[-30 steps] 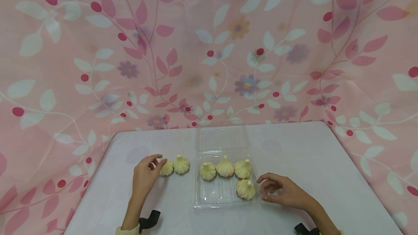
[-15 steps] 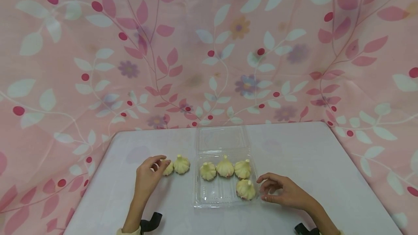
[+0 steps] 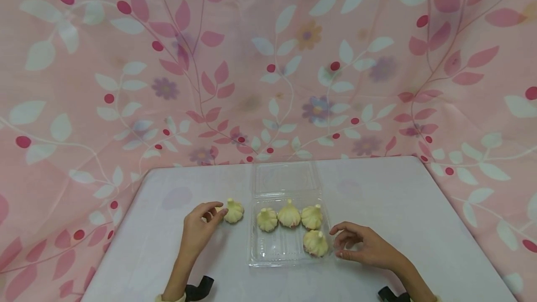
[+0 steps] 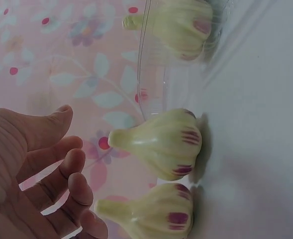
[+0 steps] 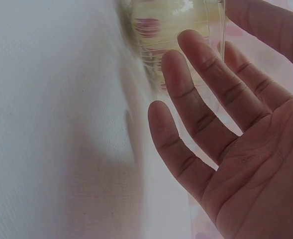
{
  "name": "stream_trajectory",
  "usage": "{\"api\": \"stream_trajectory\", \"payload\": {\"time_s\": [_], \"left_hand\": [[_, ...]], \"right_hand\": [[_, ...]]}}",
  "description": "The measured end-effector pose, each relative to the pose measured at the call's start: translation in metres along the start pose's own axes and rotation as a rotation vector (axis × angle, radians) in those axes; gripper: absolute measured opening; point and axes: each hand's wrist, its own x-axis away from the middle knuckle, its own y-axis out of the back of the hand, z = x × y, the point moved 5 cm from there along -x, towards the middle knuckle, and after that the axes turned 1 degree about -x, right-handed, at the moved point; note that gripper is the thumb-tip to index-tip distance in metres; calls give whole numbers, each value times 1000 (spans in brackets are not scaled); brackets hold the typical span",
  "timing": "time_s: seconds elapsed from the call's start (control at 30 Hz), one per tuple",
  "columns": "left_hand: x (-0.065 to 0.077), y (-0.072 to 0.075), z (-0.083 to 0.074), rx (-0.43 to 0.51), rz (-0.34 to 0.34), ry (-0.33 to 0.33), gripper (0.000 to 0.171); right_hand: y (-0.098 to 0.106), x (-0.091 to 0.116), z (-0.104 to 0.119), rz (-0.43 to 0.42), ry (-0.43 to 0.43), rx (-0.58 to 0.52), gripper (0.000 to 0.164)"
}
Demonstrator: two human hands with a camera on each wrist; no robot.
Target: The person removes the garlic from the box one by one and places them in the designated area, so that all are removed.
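My left hand [image 3: 200, 225] hovers by two garlic bulbs on the table, left of the container, its fingers loosely bent and holding nothing. One garlic bulb [image 3: 234, 211] shows plainly in the head view; that hand mostly covers its neighbour. In the left wrist view both stand side by side, the nearer garlic bulb [image 4: 161, 144] and the other garlic bulb [image 4: 158, 211], apart from the fingers. A clear plastic container [image 3: 272, 250] holds several pale bulbs, including a front-right garlic bulb [image 3: 315, 244]. Beside its right wall my right hand [image 3: 364, 247] rests with relaxed fingers, gripping nothing.
The container's clear lid [image 3: 286, 178] lies folded back towards the table's far edge. A white cloth covers the table [image 3: 398, 199]. Behind it hangs a pink floral curtain [image 3: 260, 97]. Black camera mounts sit at both wrists.
My left hand has shifted to the right along the two loose bulbs, now covering most of the left one. The right hand and the bulbs in the container stay put.
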Motion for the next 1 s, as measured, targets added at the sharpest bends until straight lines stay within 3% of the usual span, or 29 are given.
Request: {"api": "stream_trajectory", "payload": {"time_s": [0.43, 0.77, 1.0], "left_hand": [[3, -11, -15, 79, 49, -15, 21], [5, -25, -28, 108, 93, -71, 21], [7, -33, -35, 139, 137, -51, 19]], "right_hand": [[0, 0, 0, 11, -8, -9, 41], [1, 0, 2, 16, 8, 5, 41], [1, 0, 2, 14, 5, 11, 41]]}}
